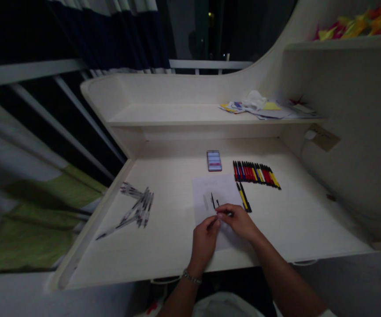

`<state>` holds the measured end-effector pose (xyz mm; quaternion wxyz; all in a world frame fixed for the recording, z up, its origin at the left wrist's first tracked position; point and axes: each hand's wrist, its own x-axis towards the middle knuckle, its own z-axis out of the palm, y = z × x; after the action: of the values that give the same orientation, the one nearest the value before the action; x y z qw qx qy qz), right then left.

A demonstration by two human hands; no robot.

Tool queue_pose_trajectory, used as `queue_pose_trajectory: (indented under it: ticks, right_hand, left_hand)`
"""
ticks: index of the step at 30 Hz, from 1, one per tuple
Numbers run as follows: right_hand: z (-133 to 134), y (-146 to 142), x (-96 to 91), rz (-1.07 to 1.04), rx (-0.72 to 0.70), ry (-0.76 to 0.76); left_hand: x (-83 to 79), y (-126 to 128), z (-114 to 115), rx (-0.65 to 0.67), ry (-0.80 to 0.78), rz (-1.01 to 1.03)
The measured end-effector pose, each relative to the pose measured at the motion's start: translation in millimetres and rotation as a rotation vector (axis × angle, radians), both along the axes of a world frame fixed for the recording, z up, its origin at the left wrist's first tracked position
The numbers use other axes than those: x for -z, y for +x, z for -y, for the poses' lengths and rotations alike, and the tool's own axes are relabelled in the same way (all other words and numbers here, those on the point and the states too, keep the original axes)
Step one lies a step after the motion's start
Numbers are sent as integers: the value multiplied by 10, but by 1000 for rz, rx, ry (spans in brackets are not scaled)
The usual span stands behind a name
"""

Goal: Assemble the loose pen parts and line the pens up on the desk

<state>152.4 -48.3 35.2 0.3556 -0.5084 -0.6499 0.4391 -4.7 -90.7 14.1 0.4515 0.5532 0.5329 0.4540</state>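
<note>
Both my hands meet over a white sheet of paper on the pale desk. My left hand is closed with its fingertips pinched together. My right hand is also closed, pinching a small dark pen part against the left fingers; what exactly they hold is too small to name. A thin black pen piece lies on the paper just beyond my fingers. Two pens, one yellow and one black, lie right of the paper.
A row of several coloured pens lies at the back right. A pile of clear pens lies at the left. A phone rests behind the paper. Papers and a cloth sit on the shelf above.
</note>
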Motion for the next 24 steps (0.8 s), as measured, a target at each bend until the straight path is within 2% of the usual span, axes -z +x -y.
queue_pose_trajectory:
  ticks: [2,5,10,14,17,22,24]
  right_hand:
    - [-114,34,34,89,69,16]
    - [-307,17,91,341,179,8]
    - [-478,-164,140,692,179,-9]
    - [-484,-232,145,799,164,-18]
    - [-449,-174,129,666,160,20]
    - [-267,-59,18,71,135,42]
    - [-166,-61,-38,-58,124,28]
  left_hand:
    - [11,-6,5,-16,-17,-14]
    - [21,-8,11,-33,-30,-17]
    - [15,-21,24,-44,-40,0]
    - [8,-52,22,-61,-31,-8]
    - [12,-68,10,-70,-29,-9]
    - [17,-60,-1,-52,-11,-27]
    - [4,-47,-3,-37,-13,-32]
